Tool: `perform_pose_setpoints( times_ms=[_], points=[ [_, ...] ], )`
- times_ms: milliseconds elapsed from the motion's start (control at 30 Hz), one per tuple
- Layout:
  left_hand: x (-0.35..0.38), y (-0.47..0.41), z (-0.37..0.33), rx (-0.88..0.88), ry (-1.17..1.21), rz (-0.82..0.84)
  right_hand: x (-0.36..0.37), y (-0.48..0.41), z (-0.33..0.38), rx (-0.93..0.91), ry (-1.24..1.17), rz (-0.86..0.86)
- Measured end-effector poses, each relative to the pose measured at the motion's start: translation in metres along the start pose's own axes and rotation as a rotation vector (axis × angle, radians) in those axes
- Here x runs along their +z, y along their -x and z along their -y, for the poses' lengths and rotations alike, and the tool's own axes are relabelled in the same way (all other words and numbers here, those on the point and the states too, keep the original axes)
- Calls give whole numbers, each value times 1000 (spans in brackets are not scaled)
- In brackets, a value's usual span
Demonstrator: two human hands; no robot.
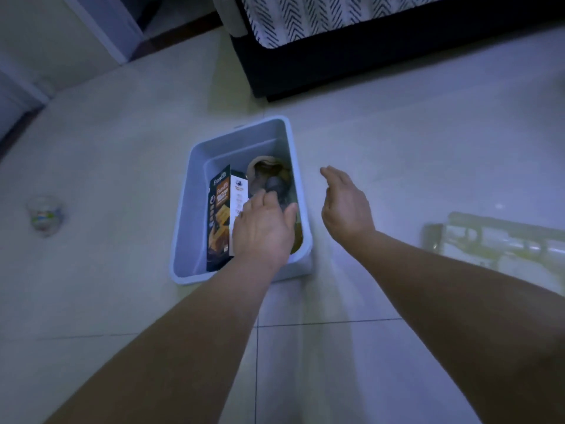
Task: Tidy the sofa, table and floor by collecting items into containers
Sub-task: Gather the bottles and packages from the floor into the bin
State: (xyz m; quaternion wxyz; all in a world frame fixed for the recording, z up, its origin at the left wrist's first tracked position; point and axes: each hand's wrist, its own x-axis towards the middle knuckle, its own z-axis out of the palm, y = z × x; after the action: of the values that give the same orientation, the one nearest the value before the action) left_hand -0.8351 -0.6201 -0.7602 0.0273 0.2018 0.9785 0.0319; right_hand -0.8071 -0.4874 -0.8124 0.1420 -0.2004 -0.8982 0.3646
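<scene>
Seemingly stowing: left hand [263, 228] reaches inside grey bin [197, 179] on floor [122, 142], over dark items [273, 185] beside upright snack box [221, 215]; cannot tell its grip. Right hand [345, 206] spread, empty, just right of bin, probably ready to steady it. Plastic cup [46, 215] well left, uncollected.

The left hand [263, 228] and the right hand [345, 206] are bare, as are both forearms along all their visible length. The forearms look slim and smooth, widening toward the elbows. Dim bluish light and slight blur hide any finer detail of nails or knuckles.
</scene>
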Motion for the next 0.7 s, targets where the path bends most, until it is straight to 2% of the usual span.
perform_pose_setpoints(
  times_ms=[100, 233, 300, 433, 533, 700],
  points=[
    [10, -8, -23, -18, 42, 40, -3, 6, -33, 54, 137, -38],
    [18, -26, -36, -113, 143, 48, -15, 21, -78, 181, 443, 39],
    [19, -38, -36, -162, 207, 54, -28, 26, -90, 287, 586, 57],
    [24, -51, -40, -123, 228, 66, -45, 40, -103, 527, 717, 106],
    [25, -52, -41, -118, 237, 57, -47, 52, -111, 605, 735, 109],
    [19, -48, -38, -67, 217, 61, -34, 65, -105, 662, 612, 166]
  ],
)
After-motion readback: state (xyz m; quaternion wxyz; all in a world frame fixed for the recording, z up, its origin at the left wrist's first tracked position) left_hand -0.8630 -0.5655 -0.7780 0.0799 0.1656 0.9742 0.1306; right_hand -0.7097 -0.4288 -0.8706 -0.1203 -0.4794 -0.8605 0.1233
